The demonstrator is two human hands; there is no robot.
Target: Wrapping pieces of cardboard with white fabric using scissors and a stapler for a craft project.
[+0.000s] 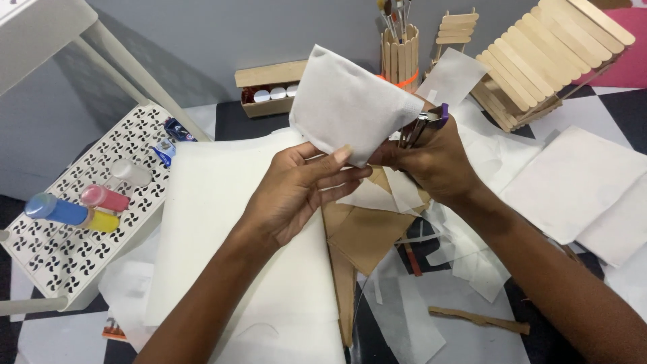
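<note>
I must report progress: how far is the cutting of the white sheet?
Done: white offcuts lie on the table. In hand: the left hand holds a white piece, and the right hand holds scissors at its edge. Left: the large white sheet looks uncut.

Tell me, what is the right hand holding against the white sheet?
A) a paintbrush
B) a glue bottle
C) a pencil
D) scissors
D: the right hand grips purple-handled scissors at the edge of the white sheet that the left hand holds up.

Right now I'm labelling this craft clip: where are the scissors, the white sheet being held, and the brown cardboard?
scissors [423, 123], head view, blades.
white sheet [350, 101], head view, its middle.
brown cardboard [367, 236], head view, flat face.
</note>
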